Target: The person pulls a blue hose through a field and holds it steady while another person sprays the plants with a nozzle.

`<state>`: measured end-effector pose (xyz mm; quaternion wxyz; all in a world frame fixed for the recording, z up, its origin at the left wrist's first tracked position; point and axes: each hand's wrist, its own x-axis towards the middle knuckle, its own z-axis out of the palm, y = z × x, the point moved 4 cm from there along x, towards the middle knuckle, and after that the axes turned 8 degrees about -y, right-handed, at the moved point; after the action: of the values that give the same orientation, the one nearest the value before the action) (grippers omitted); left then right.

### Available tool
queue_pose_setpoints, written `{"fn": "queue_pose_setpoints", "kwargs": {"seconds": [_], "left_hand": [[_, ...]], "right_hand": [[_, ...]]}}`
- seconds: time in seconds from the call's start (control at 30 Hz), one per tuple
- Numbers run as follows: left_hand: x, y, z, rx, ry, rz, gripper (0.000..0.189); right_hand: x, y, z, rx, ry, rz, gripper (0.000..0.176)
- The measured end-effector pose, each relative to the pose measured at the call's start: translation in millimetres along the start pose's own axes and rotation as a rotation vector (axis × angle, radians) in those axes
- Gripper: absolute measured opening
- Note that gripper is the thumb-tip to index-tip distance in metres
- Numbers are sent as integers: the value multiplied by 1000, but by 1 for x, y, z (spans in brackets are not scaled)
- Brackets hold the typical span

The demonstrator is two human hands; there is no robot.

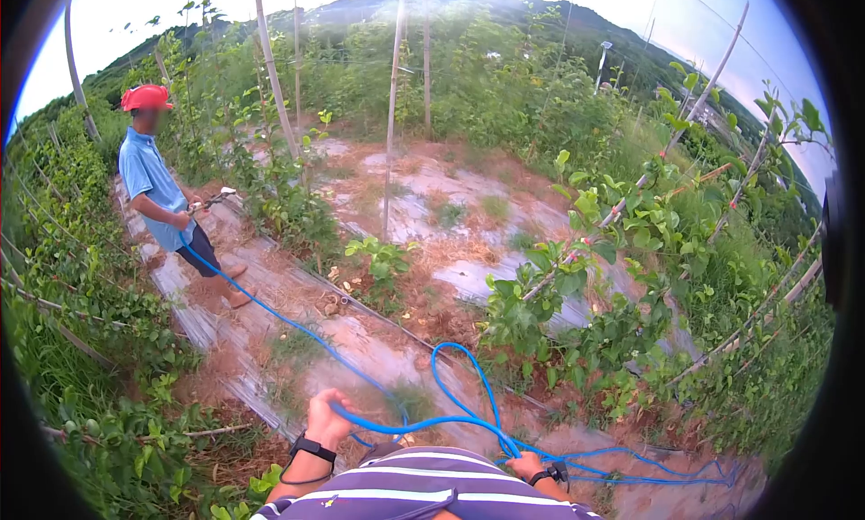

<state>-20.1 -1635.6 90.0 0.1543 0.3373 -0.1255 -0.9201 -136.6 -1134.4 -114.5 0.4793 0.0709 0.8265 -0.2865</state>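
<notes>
Your striped shirt (423, 486) fills the bottom edge; just past it your left hand (326, 420) is closed around the blue hose (423, 422), and your right hand (525, 467) grips the same hose where it bends into a loop, with loose coils on the dirt to your right. From your left hand the hose runs along the path (270, 290) to a person (153, 182) in a red cap, who holds a spray wand (216, 196) toward the plants (288, 209). You appear to have fed out enough to reach that person, and the slack beside you is what remains to handle.
</notes>
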Motion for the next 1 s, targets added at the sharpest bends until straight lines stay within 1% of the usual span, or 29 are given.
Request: {"fn": "queue_pose_setpoints", "kwargs": {"seconds": [0.03,0.07,0.13,0.17,0.27,0.33,0.43,0.5,0.63,0.67,0.7,0.73,0.77,0.8,0.87,0.93,1.0], "left_hand": [[-3,-4,3,28,25,17,13],[-6,-9,8,33,30,15,13],[-13,-17,18,66,61,34,14],[-13,-22,17,65,61,34,14],[-18,-33,13,49,26,15,14],[-23,-39,14,57,27,14,14],[-37,-47,27,65,40,23,14],[-45,-51,29,68,54,36,14],[-51,-54,26,61,5,33,15],[-52,-55,26,61,-6,34,15],[-53,-55,25,60,-7,36,15],[-55,-56,24,62,-12,39,15],[-56,-57,23,64,-16,43,14],[-60,-59,25,63,-16,44,14],[-67,-62,27,74,10,73,14],[-74,-66,33,75,19,85,15],[-77,-68,34,76,29,96,16]], "right_hand": [[5,12,1,37,-2,18,29],[11,24,0,42,-7,22,29],[20,42,-2,-26,-23,26,30],[23,50,-3,-42,-27,-3,31],[14,62,-9,-16,-44,50,31],[12,69,-11,-45,-39,37,31],[10,74,-13,-77,-12,-2,30],[4,73,-13,-36,15,-34,30],[-2,73,-16,4,-19,-46,29],[-2,73,-16,23,-15,-72,24],[1,75,-16,43,-11,-99,19],[11,83,-14,42,-11,-100,19],[26,96,-12,28,23,-142,20],[26,96,-13,15,56,-184,20],[26,102,-16,33,35,-164,21],[12,94,-22,50,13,-144,21],[-1,89,-27,-1,-14,-89,27]]}}
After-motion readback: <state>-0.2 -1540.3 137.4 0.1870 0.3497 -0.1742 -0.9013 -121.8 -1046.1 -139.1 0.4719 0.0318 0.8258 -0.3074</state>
